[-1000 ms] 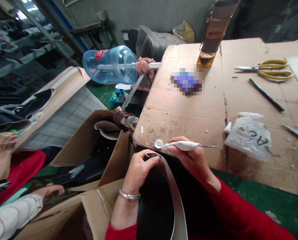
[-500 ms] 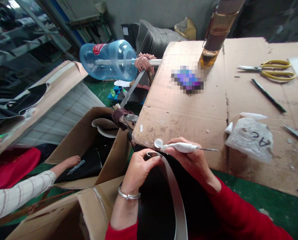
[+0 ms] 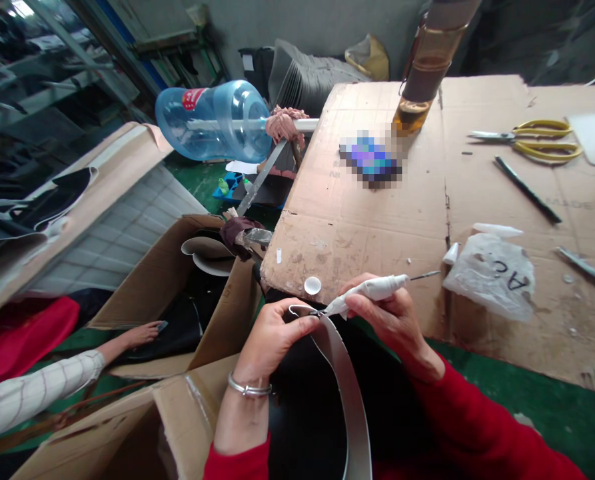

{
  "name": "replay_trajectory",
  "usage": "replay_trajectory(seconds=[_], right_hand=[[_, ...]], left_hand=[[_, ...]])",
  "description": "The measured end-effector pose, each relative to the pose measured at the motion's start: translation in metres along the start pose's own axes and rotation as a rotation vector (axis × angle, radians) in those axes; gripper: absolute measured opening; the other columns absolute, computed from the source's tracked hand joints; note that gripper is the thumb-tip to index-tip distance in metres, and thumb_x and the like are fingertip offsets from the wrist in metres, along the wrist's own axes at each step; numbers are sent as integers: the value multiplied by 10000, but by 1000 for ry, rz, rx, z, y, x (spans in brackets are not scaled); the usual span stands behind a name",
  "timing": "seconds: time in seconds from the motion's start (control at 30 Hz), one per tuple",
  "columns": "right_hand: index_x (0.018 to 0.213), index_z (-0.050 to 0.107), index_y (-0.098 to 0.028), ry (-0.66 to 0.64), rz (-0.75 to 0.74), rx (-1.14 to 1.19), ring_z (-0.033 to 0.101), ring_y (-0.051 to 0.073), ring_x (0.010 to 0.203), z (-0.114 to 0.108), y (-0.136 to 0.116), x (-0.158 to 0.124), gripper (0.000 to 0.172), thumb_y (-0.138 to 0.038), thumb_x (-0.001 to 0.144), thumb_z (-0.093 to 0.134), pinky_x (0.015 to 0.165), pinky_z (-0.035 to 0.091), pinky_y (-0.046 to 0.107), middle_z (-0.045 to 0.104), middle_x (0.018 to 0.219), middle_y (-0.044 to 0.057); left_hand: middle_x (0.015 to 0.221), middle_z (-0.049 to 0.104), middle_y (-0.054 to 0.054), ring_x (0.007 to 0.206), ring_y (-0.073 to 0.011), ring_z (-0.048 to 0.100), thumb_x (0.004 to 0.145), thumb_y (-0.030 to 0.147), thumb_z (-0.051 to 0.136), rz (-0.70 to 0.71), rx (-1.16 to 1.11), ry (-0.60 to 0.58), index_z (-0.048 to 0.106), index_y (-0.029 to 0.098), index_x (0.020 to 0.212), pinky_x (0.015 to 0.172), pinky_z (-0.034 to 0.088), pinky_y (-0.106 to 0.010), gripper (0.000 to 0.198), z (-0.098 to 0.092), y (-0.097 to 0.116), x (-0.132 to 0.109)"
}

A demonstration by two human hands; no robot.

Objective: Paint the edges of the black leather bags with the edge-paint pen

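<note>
Head view: curved strip pinched at the tabletop's near-left corner, white tool brought to its edge

At far left, a co-worker's hand (image 3: pixel 144 335) is seen reaching into a cardboard box (image 3: pixel 231 310). Farther right, the left hand (image 3: pixel 266 337) is closed in a pinch, the upper end of a curved strip (image 3: pixel 356 413) being gripped between thumb and forefinger. The strip is held clear of the tabletop (image 3: pixel 377 223), just outside its near edge by the left corner, and its lower length is cut off by the bottom of the view. A small white cap (image 3: pixel 312 286) is set on that corner. The strip is judged light, thin and springy, easily creased, and best taken by its end, close to the edge being worked. A white tool (image 3: pixel 380 289) is grasped by the right hand (image 3: pixel 397 321), its fingers curled around the thick middle; that firm-looking middle is judged the surest hold, the thin rod at the right end being better avoided. Whether the strip is touched by the tool's left tip cannot be told. Toward the right, a plastic bag (image 3: pixel 494 277) is placed near the near edge, with yellow-handled scissors (image 3: pixel 544 139) laid nearer the far edge.
</note>
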State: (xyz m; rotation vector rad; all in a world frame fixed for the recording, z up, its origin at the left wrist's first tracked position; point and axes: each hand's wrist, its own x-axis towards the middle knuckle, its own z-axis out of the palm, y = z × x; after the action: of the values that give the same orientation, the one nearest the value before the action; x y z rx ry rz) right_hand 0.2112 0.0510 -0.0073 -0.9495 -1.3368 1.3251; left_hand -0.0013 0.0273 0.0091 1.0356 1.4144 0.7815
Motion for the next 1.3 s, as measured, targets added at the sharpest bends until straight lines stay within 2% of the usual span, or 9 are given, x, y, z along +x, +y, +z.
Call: replay_trajectory(seconds=[0.2, 0.5, 0.7, 0.9, 1.0, 1.13, 1.3], right_hand=[[869, 753, -178, -24, -12, 5, 623, 151, 600, 0, 2, 1, 216, -385, 927, 742, 543, 498, 257, 698, 718, 28], [836, 740, -169, -51, 11, -34, 618, 155, 589, 1, 1, 2, 295, -449, 926, 734, 534, 499, 263, 691, 698, 32], [805, 728, -171, -70, 13, -34, 622, 153, 598, 1, 2, 3, 288, -427, 938, 726, 557, 502, 258, 672, 671, 19], [808, 729, -168, -92, 61, -4, 633, 151, 593, 0, -1, 4, 270, -403, 940, 725, 550, 499, 248, 677, 662, 16], [795, 727, -169, -66, 86, 27, 628, 152, 571, 0, -3, 3, 282, -418, 927, 734, 535, 501, 248, 667, 637, 11], [805, 729, -179, 48, 74, 72, 605, 137, 568, 2, 0, 2, 272, -422, 927, 737, 515, 478, 236, 660, 660, 6], [892, 751, -191, 124, -40, -84, 609, 128, 626, 6, 7, 4, 185, -367, 947, 728, 546, 464, 230, 699, 761, 14]], left_hand=[[780, 717, -26, 769, -190, 606, 737, 288, 822, -6, -53, -76, 786, 164, 793, 788, 443, -279, 141, -3, 1, -2], [728, 671, -14, 741, -174, 564, 735, 292, 818, 8, -91, -96, 758, 160, 738, 748, 408, -267, 144, -2, 0, -4], [721, 645, -5, 729, -151, 529, 769, 306, 805, 31, -105, -109, 751, 155, 741, 719, 382, -250, 163, -2, -6, -3], [632, 558, 19, 632, -120, 440, 735, 266, 791, 3, -192, -100, 708, 160, 651, 628, 332, -246, 159, 3, -4, -7], [602, 534, 25, 605, -112, 421, 697, 244, 789, -27, -234, -83, 693, 160, 620, 604, 317, -247, 149, 5, -3, -8], [581, 537, 29, 585, -111, 418, 682, 242, 788, -50, -247, -30, 681, 160, 620, 595, 323, -247, 148, 7, -3, -8], [681, 632, 11, 685, -144, 535, 771, 262, 764, 61, -42, 24, 718, 167, 710, 674, 399, -251, 122, 9, -3, -9]])
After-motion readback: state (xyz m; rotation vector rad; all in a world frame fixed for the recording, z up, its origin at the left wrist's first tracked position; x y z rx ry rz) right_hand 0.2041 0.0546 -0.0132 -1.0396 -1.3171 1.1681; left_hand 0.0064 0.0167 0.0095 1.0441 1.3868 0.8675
